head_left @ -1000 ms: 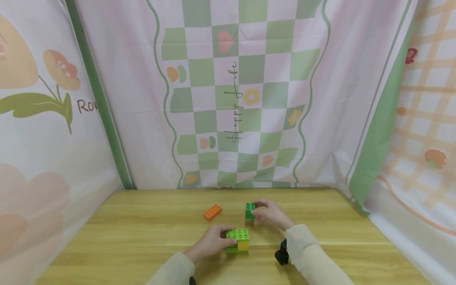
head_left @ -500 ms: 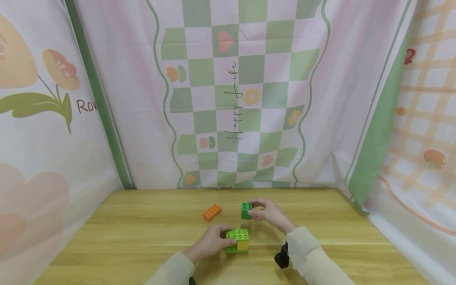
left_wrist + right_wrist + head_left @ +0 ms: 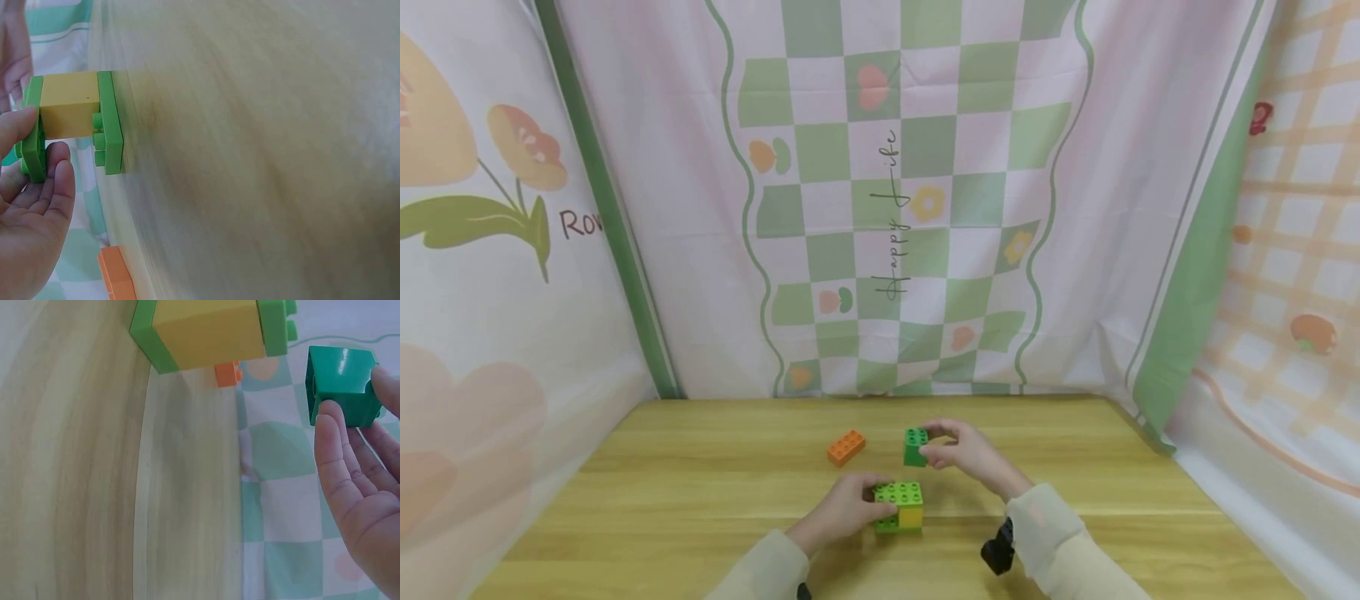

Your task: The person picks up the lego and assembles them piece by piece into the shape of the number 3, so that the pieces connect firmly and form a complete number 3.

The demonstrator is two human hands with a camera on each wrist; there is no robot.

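Observation:
My left hand [image 3: 846,507] pinches the top light green plate of a small block stack [image 3: 910,517], thumb on one side and fingers on the other. In the left wrist view the stack shows a yellow block [image 3: 70,105] between two light green plates, with a gap under the plate's held end. My right hand [image 3: 966,454] holds a dark green square block [image 3: 914,447] by thumb and fingers, beyond the stack. The right wrist view shows this green block [image 3: 345,386] raised off the table, its hollow underside partly visible.
An orange brick [image 3: 847,447] with studs lies on the wooden table [image 3: 700,500], left of the green block. Patterned cloth [image 3: 880,250] hangs behind the table and along both sides. A black device [image 3: 998,547] sits at the right wrist.
My right hand has carried the green block a little to the left, nearer the line of the stack. The left hand and its stack stay in place.

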